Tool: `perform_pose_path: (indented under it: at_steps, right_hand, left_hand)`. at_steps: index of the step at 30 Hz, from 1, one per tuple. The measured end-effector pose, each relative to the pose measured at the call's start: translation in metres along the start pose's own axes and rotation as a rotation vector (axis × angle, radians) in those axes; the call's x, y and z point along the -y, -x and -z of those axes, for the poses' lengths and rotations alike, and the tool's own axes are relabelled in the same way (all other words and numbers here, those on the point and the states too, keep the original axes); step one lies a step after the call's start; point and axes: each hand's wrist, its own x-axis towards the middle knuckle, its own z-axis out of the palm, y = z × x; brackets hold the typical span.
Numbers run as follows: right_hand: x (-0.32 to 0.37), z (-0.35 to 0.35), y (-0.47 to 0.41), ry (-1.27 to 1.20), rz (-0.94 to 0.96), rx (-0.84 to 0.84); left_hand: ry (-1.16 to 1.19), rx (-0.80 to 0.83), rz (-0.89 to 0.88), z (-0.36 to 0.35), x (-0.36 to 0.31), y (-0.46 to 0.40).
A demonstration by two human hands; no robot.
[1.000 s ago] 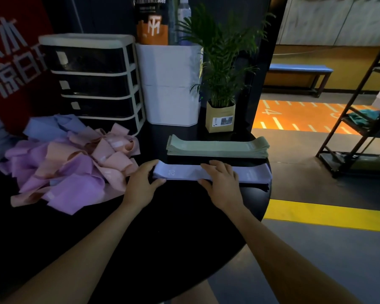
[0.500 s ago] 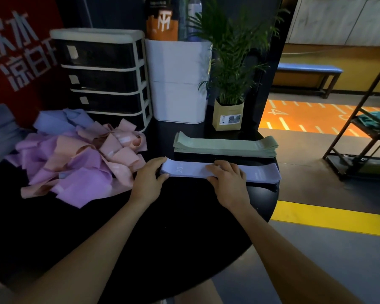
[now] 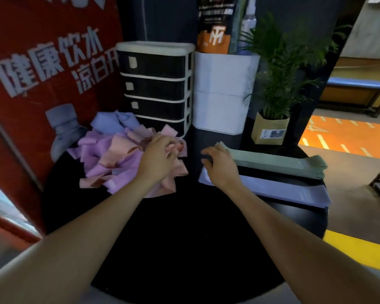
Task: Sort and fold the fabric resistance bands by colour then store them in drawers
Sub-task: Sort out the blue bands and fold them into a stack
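At centre frame the left hand (image 3: 157, 154) rests on the jumbled pile of bands (image 3: 116, 156), its fingers curled into the pink ones at the pile's right edge; whether it has actually gripped one I cannot tell. The right hand (image 3: 221, 166) hovers loosely spread over the near end of the flat lavender bands (image 3: 283, 190), holding nothing. Behind these lies the green stack (image 3: 279, 163). All sit on the black tabletop (image 3: 184, 227), with the drawer unit (image 3: 156, 86) standing behind the pile.
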Motion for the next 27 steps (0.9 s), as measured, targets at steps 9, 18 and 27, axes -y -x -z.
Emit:
perform_pose_path:
  at_steps: [9,18,27]
  right_hand:
    - [0.075,-0.051,-0.098,-0.07,0.142,0.062]
    - [0.114,-0.122,-0.186,0.044,0.243,0.182]
    - [0.122,-0.156,-0.207,0.163,0.258,0.183]
  left_hand:
    - [-0.183,-0.093,0.171,0.075,0.081,-0.047]
    - [-0.237,-0.057,0.249,0.083,0.151,-0.097]
    - [-0.253,-0.042,0.279,0.073,0.181,-0.114]
